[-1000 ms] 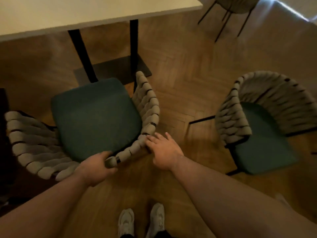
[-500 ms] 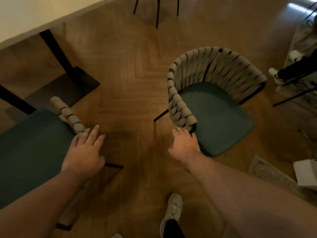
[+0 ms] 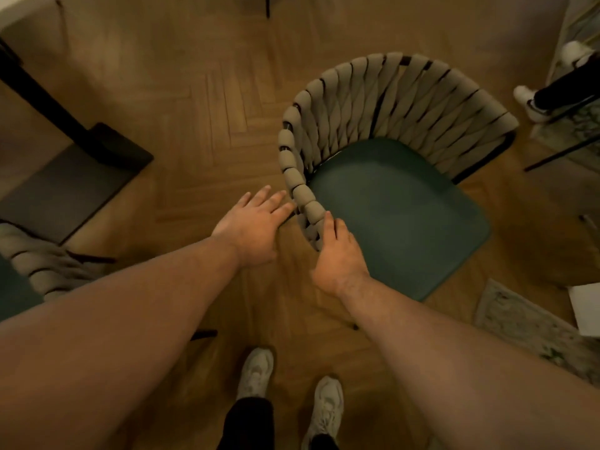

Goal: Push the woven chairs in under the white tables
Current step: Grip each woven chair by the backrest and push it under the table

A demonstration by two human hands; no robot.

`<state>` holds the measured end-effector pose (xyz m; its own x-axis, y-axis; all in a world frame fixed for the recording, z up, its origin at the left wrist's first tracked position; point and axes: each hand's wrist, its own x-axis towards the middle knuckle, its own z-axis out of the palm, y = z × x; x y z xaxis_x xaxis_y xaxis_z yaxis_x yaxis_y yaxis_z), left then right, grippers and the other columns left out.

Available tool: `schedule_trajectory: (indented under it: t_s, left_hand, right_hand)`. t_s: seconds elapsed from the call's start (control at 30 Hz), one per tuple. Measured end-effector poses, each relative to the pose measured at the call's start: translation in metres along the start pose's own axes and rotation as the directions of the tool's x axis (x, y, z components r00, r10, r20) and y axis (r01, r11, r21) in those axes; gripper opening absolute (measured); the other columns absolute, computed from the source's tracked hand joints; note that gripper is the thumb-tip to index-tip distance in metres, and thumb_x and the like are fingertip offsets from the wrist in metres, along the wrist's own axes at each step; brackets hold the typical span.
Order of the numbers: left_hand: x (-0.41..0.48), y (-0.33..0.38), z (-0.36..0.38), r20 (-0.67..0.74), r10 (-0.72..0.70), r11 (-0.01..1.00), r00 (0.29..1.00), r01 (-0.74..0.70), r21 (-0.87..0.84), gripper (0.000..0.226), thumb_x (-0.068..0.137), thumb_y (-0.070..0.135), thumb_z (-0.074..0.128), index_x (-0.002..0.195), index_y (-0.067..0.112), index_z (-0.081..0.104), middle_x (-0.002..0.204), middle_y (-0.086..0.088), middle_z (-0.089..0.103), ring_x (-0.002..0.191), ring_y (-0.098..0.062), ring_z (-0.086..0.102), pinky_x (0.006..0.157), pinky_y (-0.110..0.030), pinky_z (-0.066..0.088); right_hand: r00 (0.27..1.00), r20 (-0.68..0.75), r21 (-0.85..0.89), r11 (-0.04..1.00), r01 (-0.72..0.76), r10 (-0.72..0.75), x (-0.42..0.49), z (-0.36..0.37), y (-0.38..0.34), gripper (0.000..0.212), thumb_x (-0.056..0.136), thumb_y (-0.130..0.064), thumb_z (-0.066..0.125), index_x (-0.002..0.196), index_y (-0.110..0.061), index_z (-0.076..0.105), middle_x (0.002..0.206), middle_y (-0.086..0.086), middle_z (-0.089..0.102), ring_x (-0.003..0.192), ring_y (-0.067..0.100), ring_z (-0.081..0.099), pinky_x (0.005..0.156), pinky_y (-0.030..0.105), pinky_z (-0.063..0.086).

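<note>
Brown herringbone wooden parquet floor [image 3: 201,102] ran across the whole room, in dim warm light. A pale patterned rug [image 3: 519,323] lay near right, with a flat white sheet [image 3: 587,306] at its right edge. Another person's white shoe [image 3: 532,102] stood far right.

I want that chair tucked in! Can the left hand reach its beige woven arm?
Probably yes: the left hand is open just beside the beige woven chair arm, with nothing between.

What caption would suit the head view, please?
Standing person's right hand holds the woven chair at its armrest end, left hand open beside it.
</note>
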<state>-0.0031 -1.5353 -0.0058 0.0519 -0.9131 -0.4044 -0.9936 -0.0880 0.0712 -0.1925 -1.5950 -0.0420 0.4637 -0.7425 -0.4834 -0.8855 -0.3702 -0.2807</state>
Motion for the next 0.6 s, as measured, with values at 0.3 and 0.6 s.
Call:
schedule_trajectory:
  t_s: [0.3,0.6]
  left_hand:
    - [0.108,-0.011,-0.015,-0.039,0.207,0.961,0.978,-0.196,0.195,0.073,0.095,0.038,0.066,0.161,0.028,0.037,0.168,-0.003,0.035,0.162,-0.031,0.013,0.131,-0.056,0.005]
    - [0.113,-0.014,-0.013,-0.091,0.274,0.929,0.957,-0.239,0.284,0.061,0.091,0.059,0.071,0.141,0.026,0.055,0.143,0.001,0.057,0.133,-0.025,0.049,0.121,-0.047,0.028]
  right_hand:
    - [0.969,-0.094,0.04,0.974,-0.224,0.227,0.056,0.002,0.002,0.027,0.105,-0.03,0.059,0.126,-0.023,0.043,0.106,0.005,0.065,0.087,0.028,0.063,0.066,0.04,0.046]
    - [0.987,-0.139,0.025,0.996,-0.08,0.083,0.053,0.009,0.013,0.016,0.099,-0.022,0.06,0.104,-0.028,0.047,0.082,-0.004,0.057,0.07,0.022,0.055,0.063,0.037,0.044]
